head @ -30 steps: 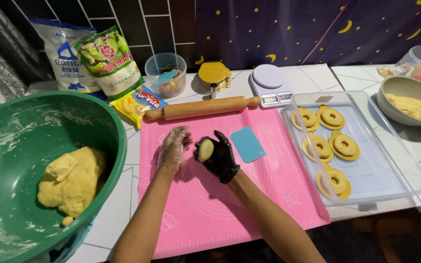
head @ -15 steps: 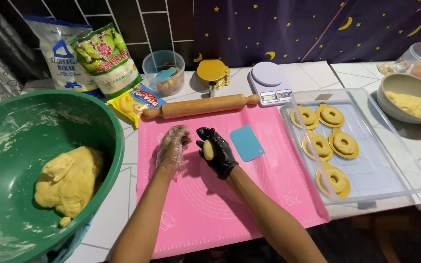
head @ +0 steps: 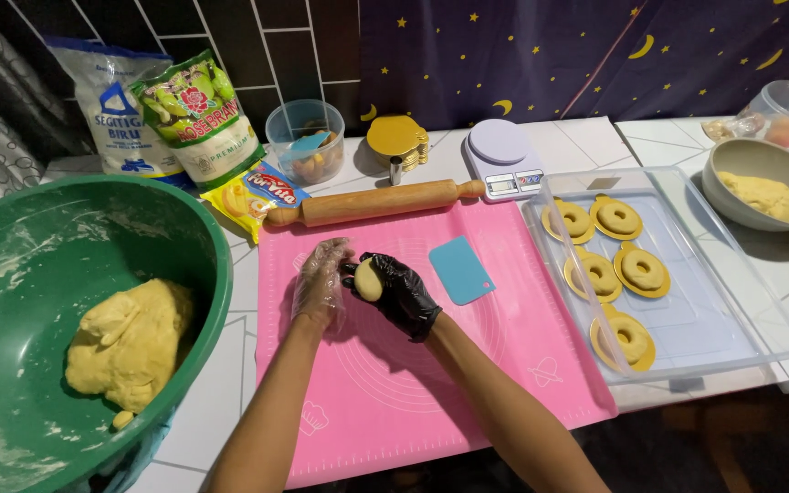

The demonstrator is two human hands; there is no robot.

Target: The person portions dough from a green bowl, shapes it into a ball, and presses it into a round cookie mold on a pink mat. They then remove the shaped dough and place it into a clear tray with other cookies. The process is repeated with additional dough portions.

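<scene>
Yellow dough ball [head: 368, 279] cupped in right hand [head: 401, 290], left hand [head: 320, 285] touching

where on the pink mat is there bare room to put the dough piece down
The pink mat is bare nearest the person, below both hands, and between the blue scraper and the clear tray. The strip along the rolling pin is narrow. The tray's left side is crowded with dough rings.

Matt yellow dough ball [head: 368, 278] sits soft between a glossy black glove, the right hand [head: 401, 290], and a clear crinkly plastic one, the left hand [head: 320, 285]; smooth pink silicone mat [head: 431, 383]; wooden rolling pin [head: 376, 202].
</scene>
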